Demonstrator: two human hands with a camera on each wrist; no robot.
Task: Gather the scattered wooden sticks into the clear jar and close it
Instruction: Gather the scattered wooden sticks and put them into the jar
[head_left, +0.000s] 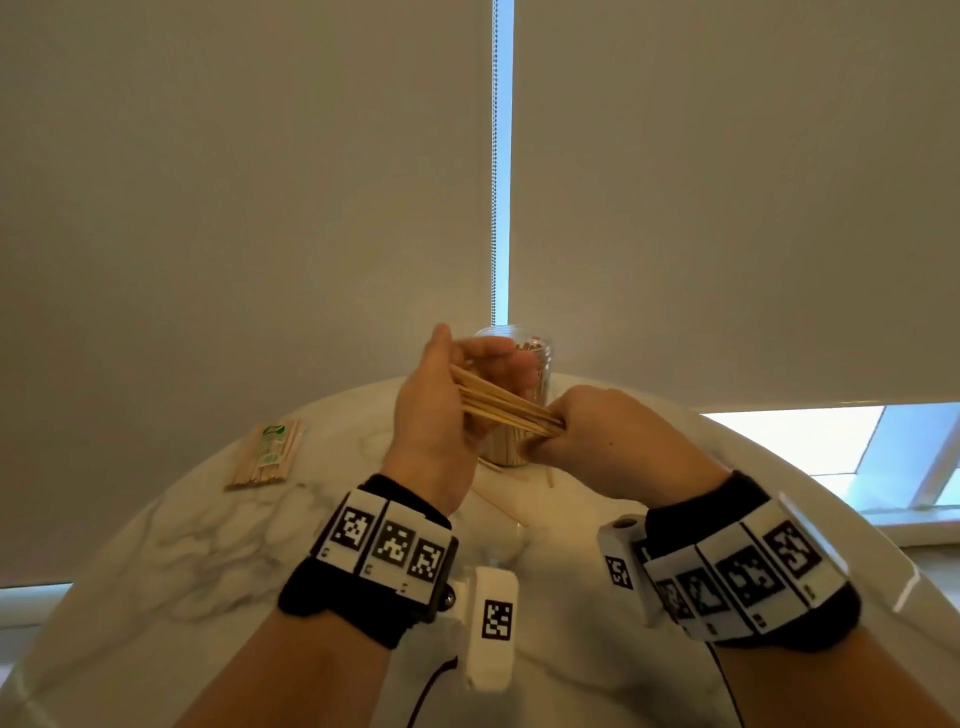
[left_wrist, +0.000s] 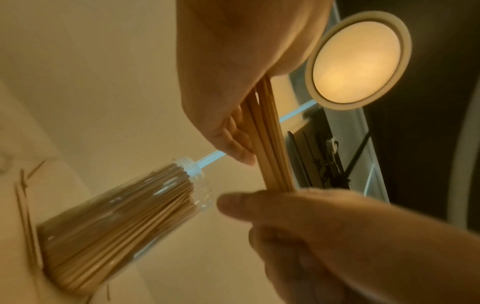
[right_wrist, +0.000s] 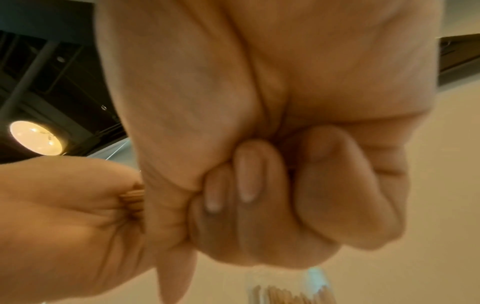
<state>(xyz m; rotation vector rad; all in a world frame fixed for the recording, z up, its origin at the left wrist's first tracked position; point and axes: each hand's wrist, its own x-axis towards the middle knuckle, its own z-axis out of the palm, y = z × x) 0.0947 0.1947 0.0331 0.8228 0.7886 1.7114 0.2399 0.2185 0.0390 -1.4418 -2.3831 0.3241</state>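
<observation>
A bundle of wooden sticks (head_left: 506, 404) is held in the air between both hands, slanting down to the right. My left hand (head_left: 434, 410) grips its upper end and my right hand (head_left: 587, 434) closes in a fist round its lower end. In the left wrist view the sticks (left_wrist: 271, 144) run from my left palm down to the right hand's thumb (left_wrist: 241, 204). Right behind the hands stands the clear jar (head_left: 537, 345), lidless and packed with sticks (left_wrist: 124, 216). Loose sticks (head_left: 501, 501) lie on the table at its base. The right wrist view shows the fist's curled fingers (right_wrist: 246, 181).
A wrapped pack of sticks (head_left: 265, 456) lies at the left on the round marble table (head_left: 218, 545). Roller blinds (head_left: 234, 208) hang close behind the table, with a window sill (head_left: 914, 525) at the right. A round ceiling lamp (left_wrist: 357, 61) glows overhead.
</observation>
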